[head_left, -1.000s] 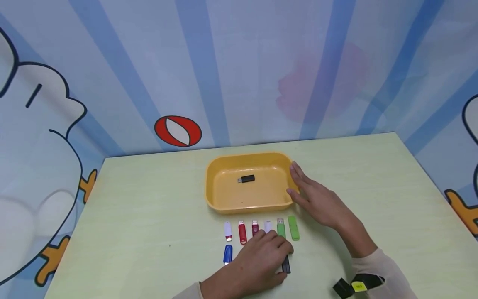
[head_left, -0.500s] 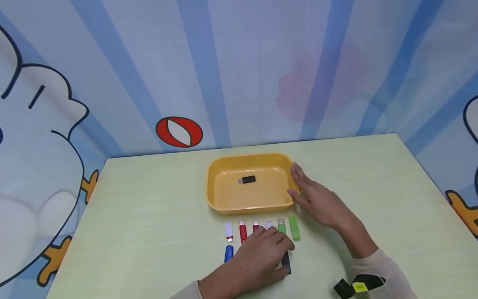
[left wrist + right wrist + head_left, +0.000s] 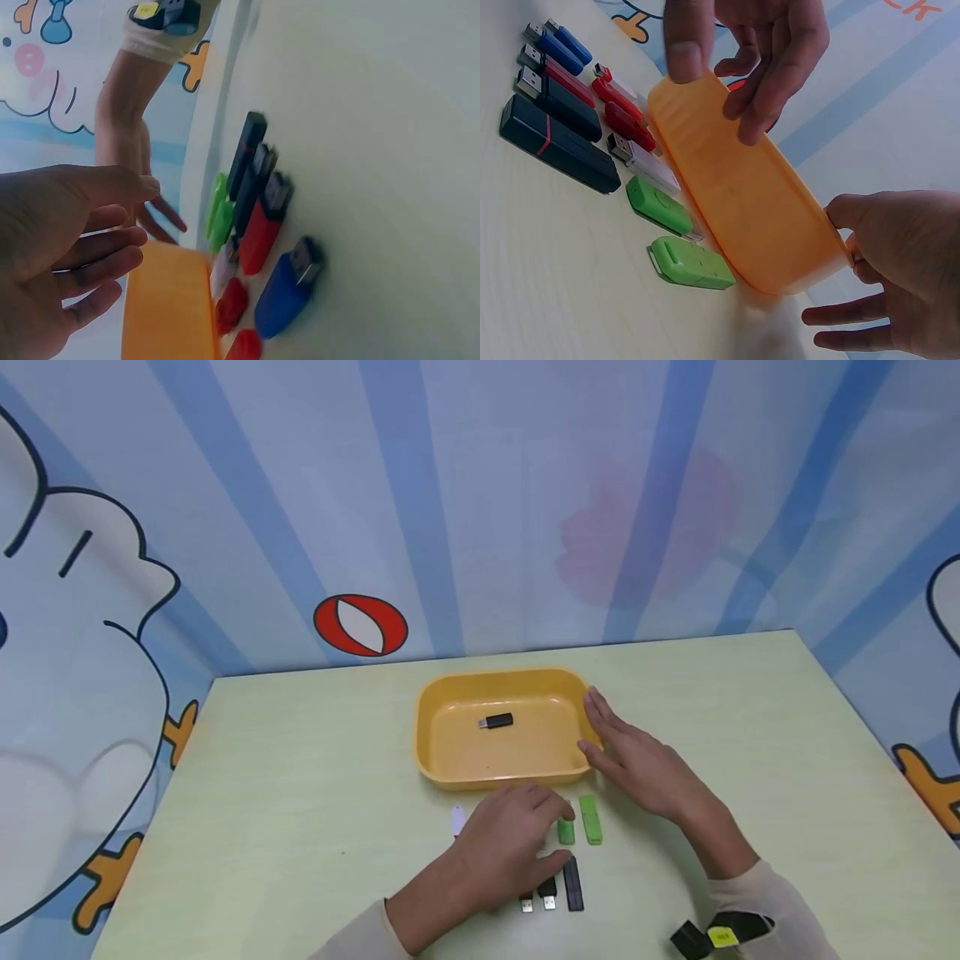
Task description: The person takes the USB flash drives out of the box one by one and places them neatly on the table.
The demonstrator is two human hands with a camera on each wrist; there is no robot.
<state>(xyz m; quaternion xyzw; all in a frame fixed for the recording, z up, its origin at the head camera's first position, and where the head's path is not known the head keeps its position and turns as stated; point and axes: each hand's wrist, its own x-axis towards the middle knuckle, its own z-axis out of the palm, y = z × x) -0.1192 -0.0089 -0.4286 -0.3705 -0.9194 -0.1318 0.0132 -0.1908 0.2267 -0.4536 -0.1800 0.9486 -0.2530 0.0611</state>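
Observation:
My left hand [image 3: 502,839] hovers over the rows of USB flash drives, in front of the tray. Its fingers are loosely bent, and nothing shows between thumb and fingers in the left wrist view. Near its thumb lies a long black USB drive [image 3: 573,883]. A black USB drive [image 3: 559,105] and red USB drive [image 3: 555,71] lie beside that. My right hand [image 3: 648,768] holds the right end of the yellow tray [image 3: 435,760], thumb at the rim. Inside the tray lies one black USB drive [image 3: 498,721]. Several drives are hidden under my left hand in the head view.
Two green USB drives [image 3: 694,262] lie close to the tray's near right corner. White and dark red drives [image 3: 630,127] continue that row, with blue drives [image 3: 559,52] at its far side. A printed blue backdrop [image 3: 510,510] stands behind the pale table [image 3: 315,793].
My left hand has moved off the long black drive, away from me and slightly left, over the back row near the tray. My right hand and the tray stay put.

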